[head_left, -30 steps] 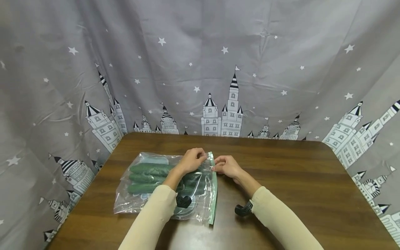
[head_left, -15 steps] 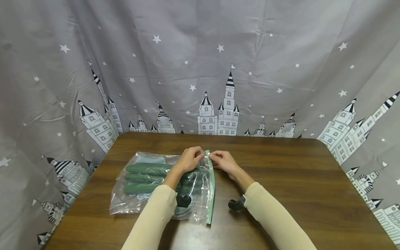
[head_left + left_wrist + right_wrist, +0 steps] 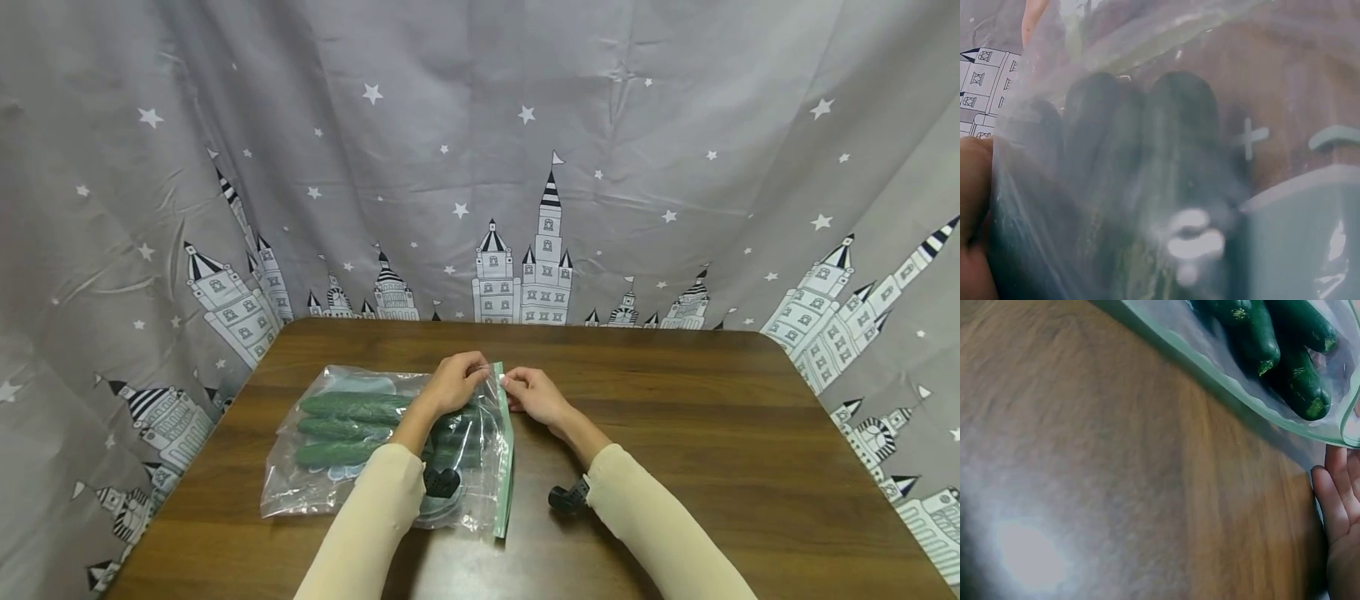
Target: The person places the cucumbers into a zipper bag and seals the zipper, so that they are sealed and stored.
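A clear zip-lock bag (image 3: 296, 492) with a green zip strip (image 3: 503, 483) lies flat on the table, its mouth facing right. Several dark green cucumbers (image 3: 348, 429) lie inside it side by side. In the right wrist view the bag's mouth gapes, showing the blunt ends of the cucumbers (image 3: 1300, 387). My left hand (image 3: 452, 385) holds the plastic near the strip's far end, fingers curled, with the forearm across the bag. Just right of it, my right hand (image 3: 538, 395) pinches the strip near that far corner. Plastic fills most of the left wrist view.
The brown wooden table (image 3: 675, 417) extends right of the bag and in front of it. A grey curtain (image 3: 420, 150) printed with castles and stars hangs behind the table and along its sides. Black wrist-worn pieces (image 3: 441, 482) show at both sleeve cuffs.
My right hand has moved slightly away from me along the strip and now pinches its far end. The left hand keeps its hold. The head view has shifted a little.
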A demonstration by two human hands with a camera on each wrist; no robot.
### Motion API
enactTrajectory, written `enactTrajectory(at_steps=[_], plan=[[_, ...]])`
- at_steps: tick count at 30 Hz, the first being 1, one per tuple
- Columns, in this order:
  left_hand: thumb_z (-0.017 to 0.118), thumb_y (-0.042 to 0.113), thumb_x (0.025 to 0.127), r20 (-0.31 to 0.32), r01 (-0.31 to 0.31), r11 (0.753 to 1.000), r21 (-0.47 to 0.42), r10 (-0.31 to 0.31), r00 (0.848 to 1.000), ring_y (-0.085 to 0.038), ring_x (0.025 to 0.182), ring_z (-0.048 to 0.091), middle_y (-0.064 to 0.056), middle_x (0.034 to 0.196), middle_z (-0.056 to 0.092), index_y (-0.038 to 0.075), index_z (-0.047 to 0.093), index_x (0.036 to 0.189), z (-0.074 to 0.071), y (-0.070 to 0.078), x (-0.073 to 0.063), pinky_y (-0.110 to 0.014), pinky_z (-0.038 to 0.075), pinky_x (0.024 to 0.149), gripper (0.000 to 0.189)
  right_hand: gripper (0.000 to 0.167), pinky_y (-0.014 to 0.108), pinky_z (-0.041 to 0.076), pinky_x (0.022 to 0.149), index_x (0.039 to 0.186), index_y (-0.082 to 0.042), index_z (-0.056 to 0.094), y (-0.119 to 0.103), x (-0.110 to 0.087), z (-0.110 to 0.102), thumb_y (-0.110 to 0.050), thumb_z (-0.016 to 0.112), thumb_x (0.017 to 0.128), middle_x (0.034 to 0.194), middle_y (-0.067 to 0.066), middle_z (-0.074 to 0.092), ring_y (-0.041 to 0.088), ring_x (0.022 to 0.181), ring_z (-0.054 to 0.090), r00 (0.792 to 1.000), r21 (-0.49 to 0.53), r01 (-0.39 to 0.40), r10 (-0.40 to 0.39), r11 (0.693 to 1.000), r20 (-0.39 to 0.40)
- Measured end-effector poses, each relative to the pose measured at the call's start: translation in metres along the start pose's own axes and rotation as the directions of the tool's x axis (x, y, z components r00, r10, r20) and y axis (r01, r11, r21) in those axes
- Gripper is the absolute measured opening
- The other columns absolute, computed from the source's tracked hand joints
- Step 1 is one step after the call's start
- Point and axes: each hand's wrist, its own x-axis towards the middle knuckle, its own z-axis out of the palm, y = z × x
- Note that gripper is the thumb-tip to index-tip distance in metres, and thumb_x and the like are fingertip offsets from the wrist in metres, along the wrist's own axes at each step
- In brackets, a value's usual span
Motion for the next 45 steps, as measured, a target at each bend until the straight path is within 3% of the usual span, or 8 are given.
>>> enactTrajectory(at_steps=[7, 15, 28, 34, 45], plan=[[0.066, 0.009, 0.102, -0.025, 0.012, 1.000, -0.011, -0.012, 1.000, -0.017, 0.073, 0.053, 0.000, 0.078, 0.059, 0.008, 0.069, 0.092, 0.000, -0.001, -0.001, -0.034, 0.046, 0.067, 0.010, 0.027, 0.028, 0.061, 0.074, 0.115, 0.011, 0.067, 0.001, -0.007, 0.000, -0.012, 0.056, 0.108, 0.085, 0.004, 0.072, 0.011, 0.073, 0.066, 1.000, -0.037, 0.008, -0.007, 0.999, 0.025], [0.069, 0.011, 0.100, -0.043, 0.016, 1.000, 0.018, -0.015, 0.999, -0.018, 0.076, 0.054, 0.000, 0.079, 0.060, 0.007, 0.071, 0.093, 0.001, 0.002, 0.000, -0.035, 0.047, 0.069, 0.008, 0.025, 0.026, 0.062, 0.068, 0.114, 0.011, 0.068, 0.002, -0.014, 0.000, -0.010, 0.058, 0.106, 0.085, 0.007, 0.075, 0.010, 0.070, 0.067, 1.000, -0.089, 0.001, 0.001, 0.996, 0.024], [0.068, 0.010, 0.100, -0.062, 0.026, 1.000, 0.005, -0.026, 0.998, -0.018, 0.074, 0.053, 0.000, 0.078, 0.058, 0.008, 0.070, 0.091, 0.001, 0.004, -0.002, -0.034, 0.046, 0.066, 0.009, 0.022, 0.028, 0.063, 0.065, 0.111, 0.012, 0.072, 0.000, -0.028, -0.002, -0.007, 0.064, 0.102, 0.079, 0.008, 0.074, 0.012, 0.067, 0.068, 0.998, -0.091, -0.030, 0.035, 0.995, 0.052], [0.068, 0.012, 0.100, -0.064, 0.039, 0.999, 0.007, -0.038, 0.997, -0.017, 0.074, 0.053, 0.000, 0.079, 0.058, 0.008, 0.070, 0.091, 0.001, 0.002, -0.002, -0.033, 0.046, 0.066, 0.010, 0.019, 0.026, 0.062, 0.059, 0.103, 0.009, 0.073, 0.000, -0.035, 0.003, -0.007, 0.064, 0.101, 0.071, 0.003, 0.068, 0.010, 0.063, 0.066, 0.997, -0.117, -0.023, 0.031, 0.993, 0.064], [0.067, 0.011, 0.101, -0.069, 0.055, 0.998, -0.013, -0.055, 0.996, -0.017, 0.073, 0.052, 0.000, 0.078, 0.058, 0.008, 0.070, 0.091, -0.002, 0.002, -0.003, -0.033, 0.046, 0.065, 0.011, 0.017, 0.026, 0.061, 0.060, 0.097, 0.007, 0.075, -0.001, -0.050, 0.006, -0.006, 0.065, 0.101, 0.073, 0.008, 0.072, 0.012, 0.065, 0.068, 0.991, -0.146, -0.029, 0.048, 0.989, 0.123]])
